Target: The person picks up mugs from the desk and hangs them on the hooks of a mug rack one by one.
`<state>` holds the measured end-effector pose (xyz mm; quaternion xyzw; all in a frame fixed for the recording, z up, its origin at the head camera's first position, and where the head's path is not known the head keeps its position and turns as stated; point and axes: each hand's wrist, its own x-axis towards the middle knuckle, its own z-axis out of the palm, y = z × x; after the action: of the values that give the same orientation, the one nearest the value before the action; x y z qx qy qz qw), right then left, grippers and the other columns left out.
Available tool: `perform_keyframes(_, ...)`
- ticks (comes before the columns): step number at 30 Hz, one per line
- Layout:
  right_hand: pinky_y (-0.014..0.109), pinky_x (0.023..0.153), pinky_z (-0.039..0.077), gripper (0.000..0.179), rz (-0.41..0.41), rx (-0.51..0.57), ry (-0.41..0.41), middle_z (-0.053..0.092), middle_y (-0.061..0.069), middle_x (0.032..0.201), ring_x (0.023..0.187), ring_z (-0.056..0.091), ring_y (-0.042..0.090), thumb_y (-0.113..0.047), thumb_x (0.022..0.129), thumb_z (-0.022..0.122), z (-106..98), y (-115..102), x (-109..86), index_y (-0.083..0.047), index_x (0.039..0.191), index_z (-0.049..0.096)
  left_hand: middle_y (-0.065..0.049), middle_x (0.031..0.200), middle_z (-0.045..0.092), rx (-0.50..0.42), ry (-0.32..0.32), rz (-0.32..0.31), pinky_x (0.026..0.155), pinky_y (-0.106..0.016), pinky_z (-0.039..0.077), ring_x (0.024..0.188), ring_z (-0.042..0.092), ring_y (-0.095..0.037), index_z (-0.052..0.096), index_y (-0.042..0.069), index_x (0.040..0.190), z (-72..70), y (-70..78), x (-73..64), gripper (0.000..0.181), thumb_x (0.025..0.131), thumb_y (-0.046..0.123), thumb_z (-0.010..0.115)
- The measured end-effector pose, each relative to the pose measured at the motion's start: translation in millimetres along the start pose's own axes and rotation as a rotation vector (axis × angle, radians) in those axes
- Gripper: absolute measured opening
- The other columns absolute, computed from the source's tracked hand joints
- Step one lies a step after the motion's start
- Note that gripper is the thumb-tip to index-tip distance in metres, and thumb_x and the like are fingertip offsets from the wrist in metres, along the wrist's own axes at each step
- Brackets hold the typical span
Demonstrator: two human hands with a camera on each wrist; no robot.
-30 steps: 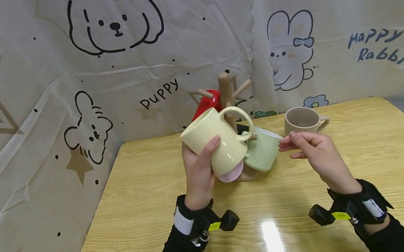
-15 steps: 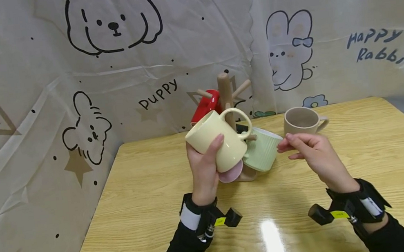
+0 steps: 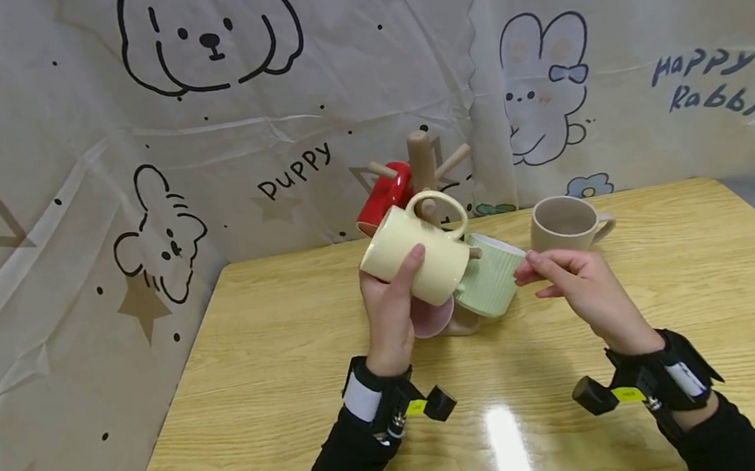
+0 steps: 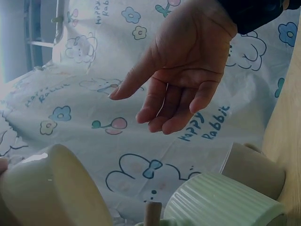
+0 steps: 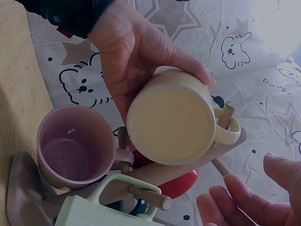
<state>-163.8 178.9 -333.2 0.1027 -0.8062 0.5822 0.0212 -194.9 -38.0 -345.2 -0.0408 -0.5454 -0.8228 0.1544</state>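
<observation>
My left hand (image 3: 386, 319) grips a pale yellow mug (image 3: 414, 255) by its body, thumb across the side, in front of a wooden mug rack (image 3: 421, 158). The mug tilts, its mouth toward the upper left. In the right wrist view a peg (image 5: 226, 116) shows at the yellow mug's handle (image 5: 229, 135); whether it passes through, I cannot tell. My right hand (image 3: 584, 290) hovers with loosely bent fingers beside a ribbed green mug (image 3: 495, 277), holding nothing. The green mug and a purple mug (image 5: 75, 146) hang low on the rack.
A red mug (image 3: 381, 203) hangs on the rack's upper left. To the right of the rack, a taupe mug (image 3: 559, 225) stands upright on the wooden table (image 3: 264, 401). Behind the table hangs a printed cloth (image 3: 304, 59).
My left hand has carried the yellow mug rightward, closer to the rack's post, and its handle now sits lower against the post. My right hand has shifted slightly left.
</observation>
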Motion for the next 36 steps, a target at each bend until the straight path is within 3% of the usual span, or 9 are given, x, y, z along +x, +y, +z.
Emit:
perform_keyframes(6,0.027,0.073,0.05,0.049,0.025,-0.017,-0.008,0.065,-0.001,0.094,0.092,0.058,0.011,-0.041,0.091,0.042,0.8,2.4,1.7,0.003,0.104,0.06,-0.006,0.123,0.047,0.057,-0.074,0.007,0.089,-0.038,0.043,0.109,0.046,-0.021,0.035,0.018,0.129,-28.1,-59.4,25.3,0.068,0.072,0.028,0.071)
perform_keyframes(8,0.027,0.073,0.05,0.049,0.029,-0.021,-0.011,0.065,0.002,0.096,0.092,0.058,0.011,-0.041,0.091,0.042,0.8,2.6,2.5,0.003,0.104,0.06,-0.007,0.125,0.046,0.059,-0.073,-0.019,0.091,-0.04,0.042,0.111,0.045,-0.022,0.034,0.018,0.13,-26.9,-53.8,22.4,0.07,0.072,0.03,0.071)
perform_keyframes(12,0.027,0.073,0.049,0.05,0.033,-0.027,-0.018,0.065,0.005,0.097,0.092,0.058,0.012,-0.042,0.09,0.042,0.6,2.9,3.8,0.002,0.103,0.061,-0.012,0.124,0.045,0.054,-0.041,-0.094,0.095,-0.043,0.037,0.111,0.043,-0.024,0.033,0.009,0.128,-11.5,-13.8,4.7,0.07,0.071,0.024,0.072)
perform_keyframes(13,0.027,0.073,0.049,0.05,0.034,-0.029,-0.02,0.065,0.006,0.098,0.092,0.058,0.012,-0.042,0.09,0.042,0.5,3.0,3.9,0.002,0.103,0.061,-0.012,0.124,0.045,0.076,-0.029,-0.123,0.096,-0.043,0.037,0.111,0.044,-0.024,0.033,0.009,0.128,-4.3,3.4,-3.5,0.069,0.072,0.022,0.071)
perform_keyframes(15,0.028,0.073,0.049,0.05,0.036,-0.034,-0.024,0.065,0.008,0.098,0.092,0.058,0.012,-0.042,0.09,0.042,0.4,3.2,4.0,0.002,0.103,0.061,-0.011,0.123,0.045,0.087,-0.02,-0.144,0.097,-0.042,0.036,0.11,0.044,-0.023,0.032,0.009,0.128,-0.7,11.4,-7.7,0.07,0.071,0.021,0.072)
perform_keyframes(19,0.029,0.073,0.049,0.05,0.046,-0.044,-0.032,0.065,0.012,0.1,0.092,0.057,0.012,-0.043,0.09,0.041,0.1,3.8,3.9,0.002,0.104,0.061,-0.011,0.123,0.044,0.091,-0.016,-0.132,0.096,-0.041,0.036,0.11,0.044,-0.022,0.029,0.01,0.128,0.5,10.6,-10.2,0.075,0.069,0.021,0.074)
perform_keyframes(25,0.029,0.075,0.049,0.051,0.058,-0.057,-0.044,0.065,0.013,0.101,0.092,0.057,0.012,-0.044,0.09,0.041,0.3,5.3,4.6,0.001,0.104,0.061,-0.01,0.127,0.043,0.112,0.008,-0.067,0.098,-0.037,0.036,0.111,0.044,-0.02,0.023,0.007,0.131,2.0,8.7,-9.8,0.085,0.065,0.017,0.076)
perform_keyframes(36,0.03,0.075,0.048,0.05,0.059,-0.067,-0.07,0.064,0.016,0.103,0.093,0.057,0.012,-0.043,0.091,0.041,-0.4,8.3,5.4,0.001,0.106,0.06,-0.011,0.131,0.037,0.179,-0.016,-0.013,0.1,-0.036,0.035,0.115,0.041,-0.019,0.018,0.007,0.134,-0.3,13.9,-11.2,0.094,0.063,0.018,0.078)
